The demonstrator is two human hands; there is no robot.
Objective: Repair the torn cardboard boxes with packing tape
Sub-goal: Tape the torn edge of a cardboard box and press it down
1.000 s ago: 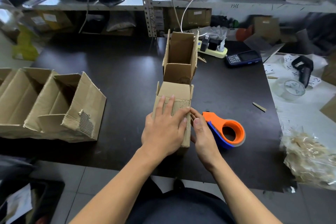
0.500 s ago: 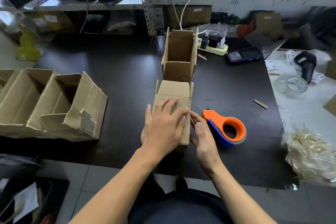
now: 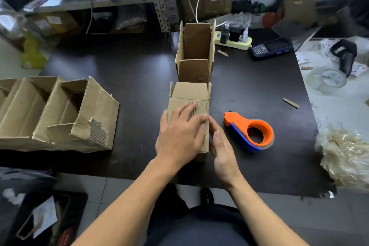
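A small cardboard box (image 3: 189, 94) lies on its side at the middle of the black table (image 3: 129, 70), its top face stripped to bare corrugation. My left hand (image 3: 179, 134) presses flat on that torn face with straight fingers. My right hand (image 3: 221, 146) rests against the box's right side, fingers straight. An orange and blue tape dispenser (image 3: 251, 132) lies on the table just right of my right hand, untouched. A second, taller open box (image 3: 196, 52) stands right behind the first.
Two larger open boxes (image 3: 60, 114), one with a torn corner, lie at the left. A handheld scanner (image 3: 269, 48), a power strip (image 3: 235, 40) and a clear tape roll (image 3: 329, 80) sit at the back right. A bag of packing filler (image 3: 345, 152) is at the right edge.
My left hand has slid slightly toward me along the torn face. My right hand stays against the box's side. The dispenser has not moved.
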